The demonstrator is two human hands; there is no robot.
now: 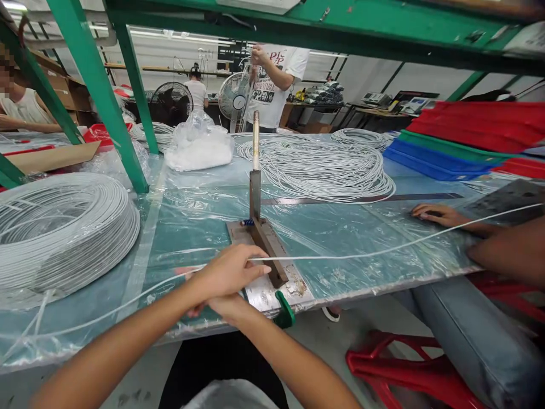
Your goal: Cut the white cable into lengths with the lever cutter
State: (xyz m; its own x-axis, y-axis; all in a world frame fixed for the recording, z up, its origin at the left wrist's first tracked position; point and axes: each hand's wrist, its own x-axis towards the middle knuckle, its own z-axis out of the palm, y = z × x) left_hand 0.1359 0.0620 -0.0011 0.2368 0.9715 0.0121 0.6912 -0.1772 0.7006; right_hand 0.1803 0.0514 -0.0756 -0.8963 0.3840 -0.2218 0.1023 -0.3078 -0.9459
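My left hand (pixel 232 267) pinches a thin white cable (pixel 315 258) between thumb and forefinger, above the base of a metal lever fixture. My right hand (pixel 225 307) crosses beneath my left wrist, and its partly hidden, blurred fingers close round the same cable further left. From there the cable runs down to the lower left, and on the other side it rises to the right edge. The lever fixture (pixel 255 196) has an upright rod, a small spring and a flat metal base plate (pixel 293 284). A green clamp (pixel 284 311) sits at the table's front edge.
A large cable coil (pixel 85 227) lies left, beside a green frame post (pixel 96 85). Behind the fixture are loose cable loops (pixel 319 165), a steel ruler (pixel 417 197) and a plastic bag (pixel 198 147). Stacked trays (pixel 443 153) and a co-worker's hand (pixel 438 215) are right.
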